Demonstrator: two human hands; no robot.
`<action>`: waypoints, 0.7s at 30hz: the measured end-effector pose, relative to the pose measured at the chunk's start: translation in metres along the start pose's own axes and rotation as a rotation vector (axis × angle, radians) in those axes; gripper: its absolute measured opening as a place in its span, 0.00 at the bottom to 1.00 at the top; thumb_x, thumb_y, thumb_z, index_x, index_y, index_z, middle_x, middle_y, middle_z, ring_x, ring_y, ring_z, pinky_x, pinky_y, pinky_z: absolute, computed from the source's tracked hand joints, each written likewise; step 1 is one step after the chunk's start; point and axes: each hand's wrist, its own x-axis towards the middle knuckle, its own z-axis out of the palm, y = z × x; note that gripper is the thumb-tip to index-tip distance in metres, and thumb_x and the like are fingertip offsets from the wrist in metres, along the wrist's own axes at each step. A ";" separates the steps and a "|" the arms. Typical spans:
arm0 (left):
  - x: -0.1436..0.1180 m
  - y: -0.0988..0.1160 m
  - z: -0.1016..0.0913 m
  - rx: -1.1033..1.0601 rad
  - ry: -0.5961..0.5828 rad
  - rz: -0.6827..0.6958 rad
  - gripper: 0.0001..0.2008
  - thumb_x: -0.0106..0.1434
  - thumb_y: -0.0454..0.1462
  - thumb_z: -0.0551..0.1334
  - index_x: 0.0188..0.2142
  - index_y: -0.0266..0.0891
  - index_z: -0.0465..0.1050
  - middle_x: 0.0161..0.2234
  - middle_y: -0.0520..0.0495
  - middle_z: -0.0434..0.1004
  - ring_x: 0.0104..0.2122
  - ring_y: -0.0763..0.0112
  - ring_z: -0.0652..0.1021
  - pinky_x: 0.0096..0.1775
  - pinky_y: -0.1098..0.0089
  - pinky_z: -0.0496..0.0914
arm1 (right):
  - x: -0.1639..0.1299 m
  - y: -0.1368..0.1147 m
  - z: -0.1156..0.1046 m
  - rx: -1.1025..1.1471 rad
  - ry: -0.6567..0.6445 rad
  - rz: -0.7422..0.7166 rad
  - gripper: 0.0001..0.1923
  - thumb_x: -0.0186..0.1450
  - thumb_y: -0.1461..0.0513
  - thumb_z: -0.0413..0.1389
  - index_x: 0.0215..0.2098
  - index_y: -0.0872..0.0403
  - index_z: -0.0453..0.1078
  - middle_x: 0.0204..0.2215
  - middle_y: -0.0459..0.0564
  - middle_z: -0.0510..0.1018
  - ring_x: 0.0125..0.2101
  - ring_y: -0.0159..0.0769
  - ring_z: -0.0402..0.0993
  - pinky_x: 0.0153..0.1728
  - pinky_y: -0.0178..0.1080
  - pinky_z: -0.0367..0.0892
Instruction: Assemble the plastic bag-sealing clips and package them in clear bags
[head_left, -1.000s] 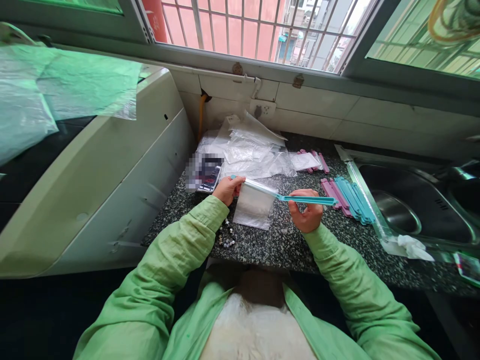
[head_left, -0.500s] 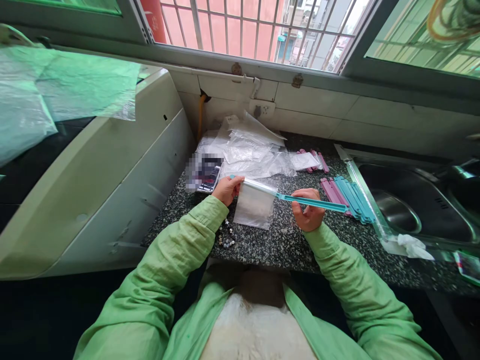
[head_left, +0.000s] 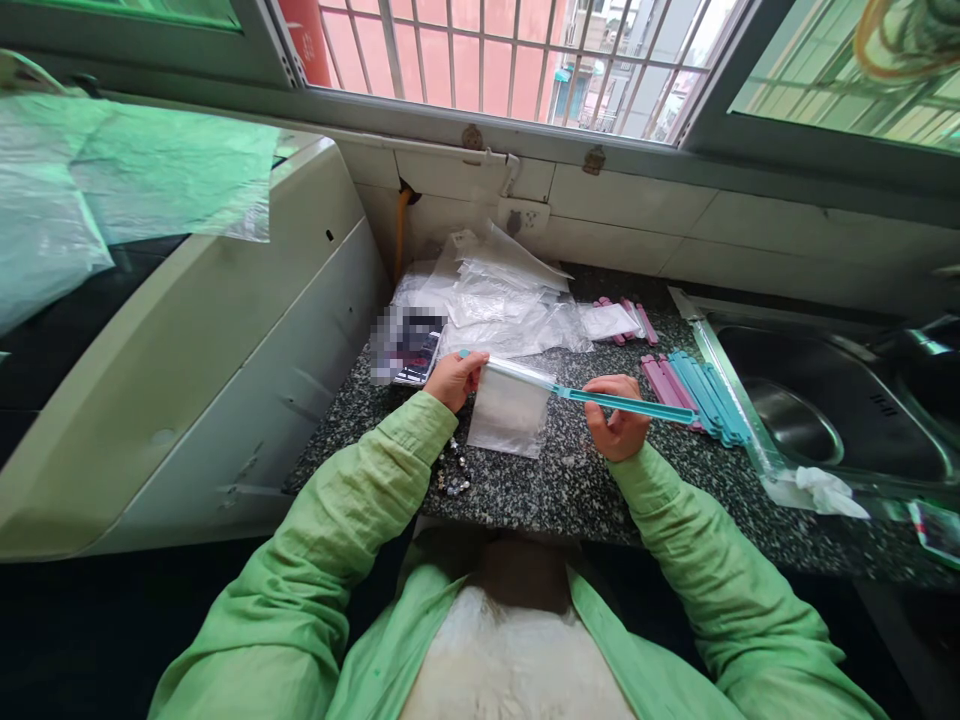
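A turquoise bag sealing clip [head_left: 630, 403] is spread out nearly straight at its hinge. One arm of it runs along the top edge of a small clear plastic bag [head_left: 510, 415], which hangs down from it over the counter. My left hand [head_left: 456, 380] pinches the clip's left end together with the bag's top corner. On the other arm, right of the hinge, the fingers of my right hand [head_left: 619, 415] are closed round the clip. A beaded string [head_left: 452, 480] lies below my left hand.
Behind my hands lies a heap of clear plastic bags [head_left: 502, 300], with a dark, partly blurred packet [head_left: 420, 345] beside it. Turquoise clips [head_left: 705, 395] and pink clips [head_left: 664, 385] lie near the sink [head_left: 900, 400]. A crumpled tissue [head_left: 829, 492] sits by the sink's edge.
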 end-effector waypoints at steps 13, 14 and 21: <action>0.000 -0.001 0.000 0.034 0.002 0.037 0.17 0.41 0.37 0.66 0.11 0.36 0.57 0.09 0.58 0.56 0.12 0.84 0.58 0.17 0.77 0.49 | 0.003 -0.001 0.008 -0.064 -0.076 -0.056 0.06 0.56 0.60 0.55 0.32 0.52 0.66 0.27 0.48 0.74 0.31 0.36 0.70 0.36 0.42 0.64; 0.000 -0.001 0.000 0.036 0.000 0.040 0.17 0.41 0.38 0.66 0.11 0.36 0.57 0.09 0.58 0.56 0.12 0.84 0.58 0.17 0.77 0.49 | 0.003 0.000 0.008 -0.071 -0.086 -0.062 0.07 0.56 0.59 0.55 0.33 0.52 0.66 0.28 0.48 0.74 0.32 0.36 0.71 0.35 0.42 0.64; -0.002 -0.001 0.001 0.049 -0.013 0.034 0.19 0.41 0.39 0.67 0.11 0.36 0.56 0.09 0.58 0.56 0.12 0.85 0.58 0.17 0.77 0.50 | 0.003 0.002 0.014 -0.067 -0.152 -0.057 0.07 0.57 0.58 0.57 0.32 0.52 0.67 0.27 0.47 0.76 0.31 0.35 0.72 0.35 0.40 0.66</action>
